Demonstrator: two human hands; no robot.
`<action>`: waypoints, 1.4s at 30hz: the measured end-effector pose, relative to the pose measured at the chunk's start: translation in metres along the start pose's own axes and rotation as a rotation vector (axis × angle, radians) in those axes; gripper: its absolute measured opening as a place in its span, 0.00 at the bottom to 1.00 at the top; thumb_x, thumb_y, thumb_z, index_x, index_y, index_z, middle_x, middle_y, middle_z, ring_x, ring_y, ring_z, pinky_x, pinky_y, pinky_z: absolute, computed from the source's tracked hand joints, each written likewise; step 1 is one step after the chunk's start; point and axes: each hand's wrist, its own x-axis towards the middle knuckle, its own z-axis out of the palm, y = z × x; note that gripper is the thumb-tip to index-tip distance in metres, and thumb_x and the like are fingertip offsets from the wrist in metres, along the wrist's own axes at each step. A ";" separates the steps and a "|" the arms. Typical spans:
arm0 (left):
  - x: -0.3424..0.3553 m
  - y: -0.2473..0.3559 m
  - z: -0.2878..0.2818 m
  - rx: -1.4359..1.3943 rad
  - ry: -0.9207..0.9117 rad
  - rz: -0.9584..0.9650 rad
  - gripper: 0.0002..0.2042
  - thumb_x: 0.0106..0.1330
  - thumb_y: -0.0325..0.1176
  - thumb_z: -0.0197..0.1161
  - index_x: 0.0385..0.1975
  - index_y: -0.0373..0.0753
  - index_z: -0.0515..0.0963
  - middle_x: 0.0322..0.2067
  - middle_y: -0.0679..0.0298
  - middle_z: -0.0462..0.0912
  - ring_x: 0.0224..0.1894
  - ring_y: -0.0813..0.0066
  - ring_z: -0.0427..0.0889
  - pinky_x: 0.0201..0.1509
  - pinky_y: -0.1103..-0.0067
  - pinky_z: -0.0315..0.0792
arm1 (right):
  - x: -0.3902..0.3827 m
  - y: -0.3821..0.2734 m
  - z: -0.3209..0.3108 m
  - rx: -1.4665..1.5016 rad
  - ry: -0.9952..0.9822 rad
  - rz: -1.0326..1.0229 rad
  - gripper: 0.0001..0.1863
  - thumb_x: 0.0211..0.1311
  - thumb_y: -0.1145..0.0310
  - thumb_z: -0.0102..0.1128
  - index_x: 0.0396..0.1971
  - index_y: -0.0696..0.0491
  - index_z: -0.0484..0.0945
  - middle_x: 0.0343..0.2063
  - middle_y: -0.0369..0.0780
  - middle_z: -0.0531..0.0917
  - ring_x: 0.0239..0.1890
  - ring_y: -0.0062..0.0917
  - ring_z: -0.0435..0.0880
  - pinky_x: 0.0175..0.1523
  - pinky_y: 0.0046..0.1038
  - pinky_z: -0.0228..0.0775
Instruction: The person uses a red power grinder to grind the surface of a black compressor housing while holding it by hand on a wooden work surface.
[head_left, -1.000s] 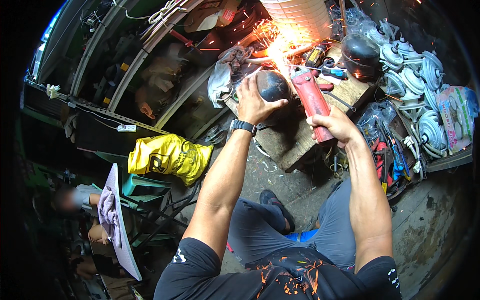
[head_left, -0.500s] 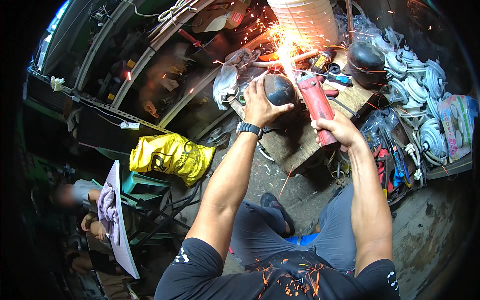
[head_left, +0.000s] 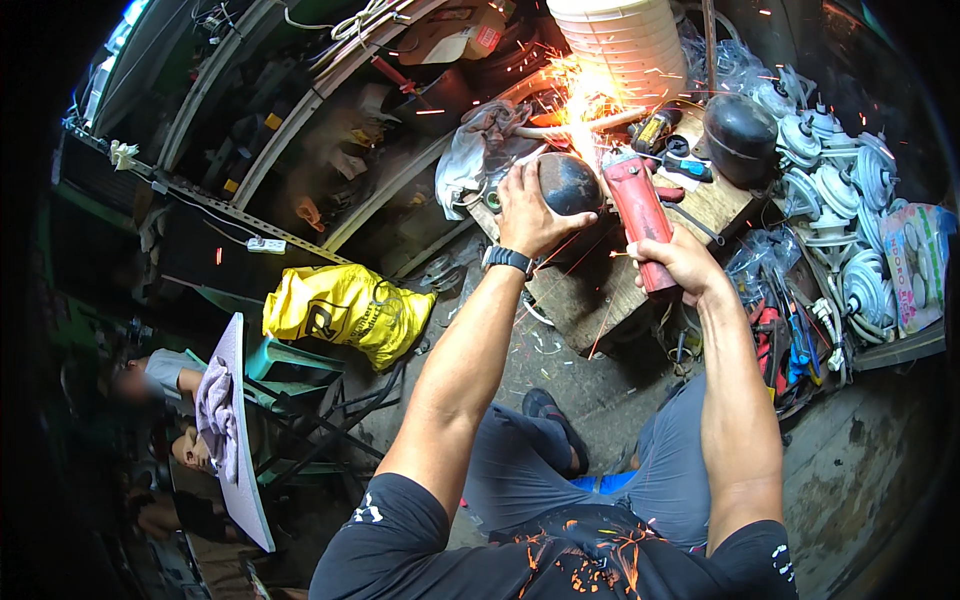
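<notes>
Fingers spread around its left side, my left hand (head_left: 530, 215) grips a dark, domed metal piece (head_left: 570, 182) on a worn wooden work surface (head_left: 590, 318). My right hand (head_left: 672, 258) is closed on the body of a red angle grinder (head_left: 637, 208). Its head is beside the far side of the domed piece, where bright orange sparks (head_left: 590, 100) spray upward and outward; the disc's contact is hidden in the glare. A second black domed piece (head_left: 738, 140) stands to the right, with small tools (head_left: 683, 168) between. A crumpled pale rag (head_left: 462, 170) lies at the left.
A white bucket (head_left: 615, 45) stands behind the sparks. White fittings (head_left: 835, 190) and pliers (head_left: 775, 335) crowd the right. A yellow sack (head_left: 350, 315) lies left, near metal shelving (head_left: 285, 110). A folding table (head_left: 240, 480) with a purple cloth stands lower left, beside a seated person (head_left: 175, 380).
Both hands and the surroundings sit slightly farther right in the picture. The grinder keeps about the same place against the domed piece, while the spark spray has changed shape.
</notes>
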 end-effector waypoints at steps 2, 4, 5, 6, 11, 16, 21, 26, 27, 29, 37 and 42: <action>0.001 -0.001 -0.001 -0.012 -0.002 -0.001 0.66 0.39 0.70 0.84 0.78 0.38 0.61 0.76 0.40 0.62 0.78 0.38 0.60 0.79 0.51 0.64 | 0.003 -0.001 0.001 0.013 -0.012 0.008 0.17 0.63 0.67 0.71 0.47 0.53 0.76 0.29 0.35 0.81 0.25 0.22 0.83 0.33 0.27 0.82; 0.001 -0.001 0.000 -0.007 -0.004 -0.006 0.66 0.39 0.70 0.84 0.78 0.39 0.61 0.75 0.42 0.63 0.77 0.38 0.60 0.79 0.51 0.64 | 0.000 -0.004 0.002 0.011 -0.007 0.016 0.17 0.63 0.67 0.71 0.48 0.53 0.77 0.29 0.35 0.81 0.25 0.22 0.83 0.33 0.27 0.83; 0.001 -0.001 0.000 -0.001 0.004 -0.008 0.66 0.39 0.70 0.84 0.78 0.39 0.61 0.75 0.42 0.63 0.77 0.38 0.61 0.79 0.51 0.64 | -0.003 -0.004 0.003 0.002 0.000 0.018 0.17 0.62 0.67 0.71 0.48 0.53 0.77 0.29 0.35 0.81 0.25 0.22 0.83 0.33 0.27 0.83; 0.001 -0.002 0.001 0.004 0.011 -0.010 0.66 0.39 0.70 0.84 0.78 0.39 0.61 0.75 0.42 0.63 0.77 0.38 0.61 0.79 0.51 0.65 | -0.005 -0.005 0.004 -0.007 0.007 0.020 0.17 0.62 0.67 0.72 0.48 0.53 0.77 0.29 0.35 0.81 0.24 0.22 0.83 0.34 0.28 0.83; -0.001 -0.002 0.003 0.023 0.018 -0.034 0.66 0.39 0.70 0.84 0.78 0.38 0.61 0.75 0.41 0.63 0.77 0.37 0.61 0.78 0.50 0.65 | -0.014 -0.008 0.008 0.027 0.031 0.041 0.17 0.61 0.69 0.73 0.47 0.54 0.78 0.29 0.34 0.81 0.24 0.22 0.83 0.30 0.28 0.80; 0.000 0.010 0.000 0.008 0.014 -0.060 0.67 0.39 0.70 0.84 0.79 0.38 0.60 0.74 0.41 0.64 0.77 0.38 0.62 0.78 0.50 0.65 | -0.001 -0.003 0.005 0.055 0.017 -0.006 0.16 0.61 0.69 0.73 0.46 0.53 0.78 0.29 0.35 0.81 0.23 0.23 0.83 0.29 0.28 0.79; -0.001 0.008 0.005 0.012 0.043 -0.090 0.69 0.39 0.71 0.84 0.78 0.35 0.59 0.74 0.40 0.63 0.77 0.37 0.61 0.78 0.50 0.66 | -0.010 -0.006 0.006 0.030 0.012 0.038 0.17 0.63 0.67 0.71 0.49 0.53 0.77 0.29 0.36 0.82 0.25 0.24 0.84 0.32 0.29 0.81; 0.002 0.000 0.011 0.042 0.005 -0.083 0.72 0.39 0.74 0.83 0.80 0.33 0.55 0.75 0.35 0.61 0.76 0.33 0.60 0.78 0.49 0.64 | -0.008 -0.007 0.006 0.047 -0.009 0.045 0.19 0.64 0.66 0.71 0.51 0.53 0.75 0.29 0.36 0.82 0.25 0.25 0.85 0.32 0.29 0.82; 0.005 -0.005 0.007 0.069 -0.059 -0.062 0.73 0.39 0.74 0.83 0.80 0.33 0.54 0.75 0.35 0.61 0.76 0.32 0.61 0.78 0.48 0.64 | -0.008 -0.008 0.007 0.056 -0.005 0.051 0.19 0.64 0.66 0.71 0.51 0.53 0.75 0.29 0.36 0.82 0.25 0.25 0.85 0.32 0.29 0.82; 0.014 -0.017 -0.002 0.125 -0.185 -0.021 0.75 0.39 0.75 0.82 0.81 0.32 0.51 0.74 0.34 0.61 0.75 0.30 0.61 0.77 0.47 0.64 | -0.009 -0.009 0.010 0.073 0.001 0.065 0.19 0.64 0.66 0.71 0.51 0.52 0.75 0.30 0.36 0.82 0.25 0.25 0.85 0.32 0.29 0.82; 0.021 -0.040 -0.008 -0.010 -0.165 0.143 0.75 0.32 0.75 0.85 0.82 0.42 0.54 0.76 0.34 0.55 0.78 0.28 0.57 0.80 0.46 0.60 | -0.013 -0.014 0.013 0.024 0.037 0.078 0.19 0.63 0.67 0.72 0.51 0.52 0.76 0.30 0.35 0.81 0.25 0.23 0.85 0.32 0.28 0.82; 0.021 -0.034 -0.006 -0.065 -0.200 0.120 0.74 0.33 0.67 0.88 0.82 0.39 0.54 0.77 0.36 0.56 0.79 0.30 0.56 0.81 0.49 0.62 | -0.015 -0.016 0.012 0.002 0.041 0.096 0.21 0.64 0.68 0.71 0.54 0.53 0.74 0.30 0.36 0.81 0.25 0.24 0.85 0.31 0.29 0.83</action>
